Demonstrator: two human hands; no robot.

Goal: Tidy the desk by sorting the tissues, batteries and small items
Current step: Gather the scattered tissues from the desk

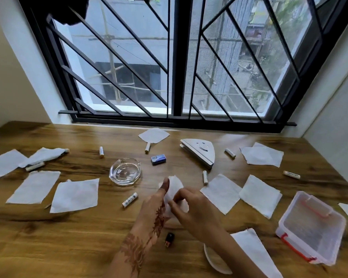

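Note:
Both hands hold one white tissue (176, 187) above the desk's middle. My left hand (157, 207), with henna on its back, has its thumb up against the tissue's left side. My right hand (191, 209) pinches the tissue's lower right part. Several flat tissues lie around, such as one tissue (74, 195) at the left and another tissue (221, 192) at the right. Several white batteries are scattered, one battery (130, 199) just left of my hands. A small black item (169, 239) lies below my wrists.
A glass ashtray (125, 171) stands behind my hands. A blue box (158, 159) and a white wedge-shaped device (199, 151) lie farther back. A clear plastic container with red clips (309, 227) stands open at the right. A white dish (215, 261) peeks out under my right forearm.

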